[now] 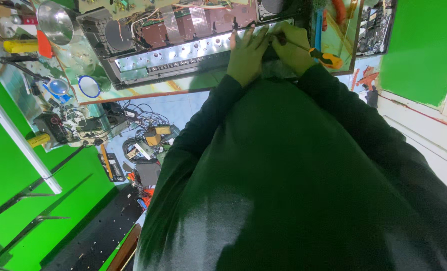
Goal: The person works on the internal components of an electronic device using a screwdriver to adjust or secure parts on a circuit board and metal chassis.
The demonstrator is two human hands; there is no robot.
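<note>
Orange plastic formed the handle of the screwdriver point(318, 55), which the right hand point(293, 46) gripped with its fingers curled round the thin metal shaft; the tip was hidden behind the fingers, so where it met the work could not be made out. It lay at the right end of the opened electronic unit point(183, 50) on the workbench point(133, 93). Beside the right hand, the left hand point(247, 52) lay flat, fingers together and pressed down on the unit's silvery front strip point(183, 54), a long metal bar dotted with small round holes. Behind the strip, brown boards and loose wires showed inside the casing, with one dark round part at its left end; a second sat at the top, cut off by the frame. Both dark green sleeves and the person's body filled the lower picture, hiding the bench's near edge. Further left stood one shiny metal funnel point(55, 21), one magnifier with a blue ring point(89, 86) and one yellow-handled tool point(21, 46). Below, a tangle of cables and small parts point(143, 135) lay on the floor, too jumbled to count.
</note>
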